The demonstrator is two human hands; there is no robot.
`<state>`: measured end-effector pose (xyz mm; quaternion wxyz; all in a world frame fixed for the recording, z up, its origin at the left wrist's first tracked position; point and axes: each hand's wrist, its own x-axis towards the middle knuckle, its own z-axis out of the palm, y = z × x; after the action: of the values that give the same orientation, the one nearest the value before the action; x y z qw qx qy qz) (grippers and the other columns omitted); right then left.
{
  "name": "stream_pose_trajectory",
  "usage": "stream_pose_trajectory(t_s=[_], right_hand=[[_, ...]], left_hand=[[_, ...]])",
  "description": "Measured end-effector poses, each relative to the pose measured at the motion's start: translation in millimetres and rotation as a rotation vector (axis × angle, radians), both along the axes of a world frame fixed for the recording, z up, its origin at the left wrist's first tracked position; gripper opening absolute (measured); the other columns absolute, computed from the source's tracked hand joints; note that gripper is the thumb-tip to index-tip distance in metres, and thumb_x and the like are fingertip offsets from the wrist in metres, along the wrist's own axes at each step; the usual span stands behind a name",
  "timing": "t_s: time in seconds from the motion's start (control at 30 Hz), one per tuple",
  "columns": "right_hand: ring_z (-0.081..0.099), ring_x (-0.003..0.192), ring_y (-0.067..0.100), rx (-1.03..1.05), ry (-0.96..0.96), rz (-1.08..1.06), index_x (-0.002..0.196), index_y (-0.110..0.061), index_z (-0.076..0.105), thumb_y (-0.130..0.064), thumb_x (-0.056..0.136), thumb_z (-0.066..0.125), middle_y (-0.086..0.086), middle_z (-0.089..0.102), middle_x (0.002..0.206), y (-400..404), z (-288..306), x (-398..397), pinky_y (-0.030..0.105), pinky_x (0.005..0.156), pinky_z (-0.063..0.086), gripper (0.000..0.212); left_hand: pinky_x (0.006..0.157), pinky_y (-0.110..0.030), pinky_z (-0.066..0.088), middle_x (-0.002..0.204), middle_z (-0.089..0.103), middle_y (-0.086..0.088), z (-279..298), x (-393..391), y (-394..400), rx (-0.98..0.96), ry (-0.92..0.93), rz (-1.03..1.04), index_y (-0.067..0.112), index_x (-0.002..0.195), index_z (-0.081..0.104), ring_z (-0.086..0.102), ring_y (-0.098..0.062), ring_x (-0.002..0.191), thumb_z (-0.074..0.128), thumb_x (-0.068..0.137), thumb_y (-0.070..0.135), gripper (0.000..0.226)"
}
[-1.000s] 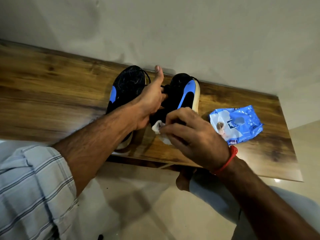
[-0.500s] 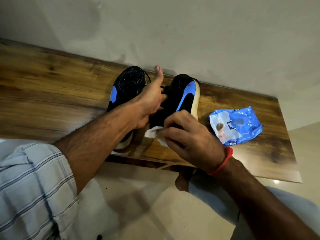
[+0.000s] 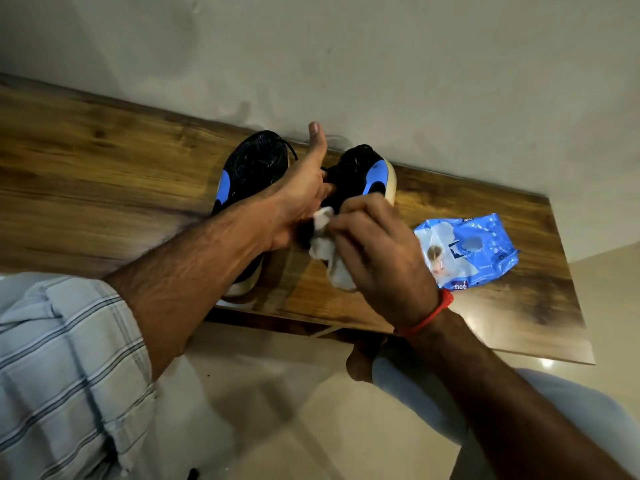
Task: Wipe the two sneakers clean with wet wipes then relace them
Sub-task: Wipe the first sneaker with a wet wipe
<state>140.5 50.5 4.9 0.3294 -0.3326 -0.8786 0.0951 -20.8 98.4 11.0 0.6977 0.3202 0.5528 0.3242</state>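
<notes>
Black and blue, your two sneakers sit side by side on the wooden table (image 3: pixel 104 174) by the wall. Your left hand (image 3: pixel 298 202) grips the right sneaker (image 3: pixel 360 171), thumb raised; the left sneaker (image 3: pixel 252 168) lies beside it. Your right hand (image 3: pixel 377 251) pinches a white wipe (image 3: pixel 329 258) against that shoe. Just right lies the blue wipes pack (image 3: pixel 467 251).

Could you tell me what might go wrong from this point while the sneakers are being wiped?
The left sneaker has its heel over the table's front edge; a nudge from the forearm could tip it off. The left hand holds the right sneaker only at its inner side, so hard rubbing may slide it. The wet wipe in the right hand is bunched, so it may smear dirt.
</notes>
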Motion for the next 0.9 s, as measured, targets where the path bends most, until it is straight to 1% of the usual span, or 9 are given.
stream_pose_trajectory(t_s=[0.07,0.1,0.2,0.33,0.4,0.5,0.63,0.77,0.9], right_hand=[[0.055,0.095,0.021,-0.041,0.049,-0.128,0.103,0.003,0.068,0.005,0.090,0.062,0.016,0.057,0.101,10.8,-1.2,5.3,0.013,0.092,0.038,0.014],[0.054,0.094,0.020,-0.055,0.064,-0.176,0.102,0.003,0.068,0.006,0.089,0.062,0.016,0.057,0.100,15.6,-2.6,8.2,0.010,0.091,0.035,0.015],[0.054,0.093,0.021,-0.037,0.060,-0.187,0.101,0.002,0.069,0.006,0.089,0.062,0.015,0.058,0.098,14.9,-4.4,10.2,0.017,0.088,0.039,0.014],[0.058,0.092,0.027,0.036,-0.027,0.044,0.106,0.004,0.070,-0.004,0.094,0.062,0.019,0.061,0.103,-9.0,-4.9,-1.9,0.035,0.085,0.048,0.017],[0.059,0.092,0.030,0.053,-0.071,0.110,0.108,0.003,0.070,-0.010,0.097,0.058,0.019,0.062,0.105,-8.8,-4.5,0.4,0.041,0.083,0.049,0.021],[0.061,0.094,0.031,0.026,-0.015,0.005,0.105,0.001,0.071,-0.004,0.095,0.058,0.017,0.064,0.105,10.0,-6.4,17.4,0.038,0.087,0.049,0.017],[0.063,0.093,0.015,-0.191,0.117,-0.196,0.101,-0.007,0.073,-0.004,0.090,0.061,0.000,0.066,0.101,31.7,-3.6,38.5,0.024,0.083,0.049,0.016],[0.060,0.109,0.014,-0.284,-0.020,-0.024,0.119,-0.008,0.069,-0.021,0.093,0.064,0.005,0.063,0.118,24.1,4.8,44.7,0.020,0.093,0.046,0.030],[0.062,0.104,0.019,-0.158,-0.021,0.042,0.112,-0.004,0.073,-0.009,0.092,0.067,0.010,0.065,0.113,12.9,5.7,35.2,0.024,0.091,0.048,0.022]], left_hand=[[0.057,-0.019,0.053,0.078,0.075,-0.001,-2.8,3.5,-0.9,0.021,0.067,0.000,0.001,0.150,0.040,0.069,-0.007,0.060,0.011,0.090,0.084,0.106],[0.065,-0.019,0.053,0.079,0.076,-0.005,-5.6,5.2,-0.7,0.035,0.092,-0.006,0.001,0.150,0.040,0.069,-0.006,0.065,0.011,0.091,0.083,0.106],[0.091,-0.033,0.055,0.113,0.075,-0.014,-9.8,5.7,-0.1,0.030,0.083,-0.025,0.009,0.144,0.053,0.074,-0.019,0.101,0.009,0.089,0.085,0.104],[0.108,-0.045,0.048,0.153,0.048,-0.016,-16.3,-5.4,4.3,-0.042,-0.102,-0.053,0.009,0.156,0.034,0.053,-0.033,0.136,0.016,0.078,0.095,0.118],[0.114,-0.046,0.042,0.156,0.044,-0.016,-20.4,-10.6,6.7,-0.047,-0.122,-0.073,0.010,0.158,0.030,0.051,-0.031,0.138,0.025,0.068,0.100,0.128],[0.100,-0.039,0.050,0.153,0.048,-0.015,-23.6,-16.1,10.3,-0.016,-0.125,-0.100,0.012,0.157,0.033,0.054,-0.031,0.132,0.025,0.068,0.100,0.126],[0.118,-0.050,0.032,0.147,0.056,-0.012,-25.6,-15.6,10.7,0.013,-0.143,-0.153,0.011,0.153,0.040,0.050,-0.035,0.138,0.018,0.074,0.097,0.119],[0.118,-0.051,0.033,0.148,0.055,-0.012,-32.1,-18.8,12.2,-0.007,-0.129,-0.118,0.013,0.153,0.041,0.050,-0.035,0.138,0.026,0.066,0.101,0.124],[0.122,-0.061,0.023,0.155,0.047,-0.012,-36.7,-21.7,13.7,-0.037,-0.073,-0.113,0.018,0.156,0.037,0.038,-0.039,0.146,0.038,0.050,0.108,0.139]])
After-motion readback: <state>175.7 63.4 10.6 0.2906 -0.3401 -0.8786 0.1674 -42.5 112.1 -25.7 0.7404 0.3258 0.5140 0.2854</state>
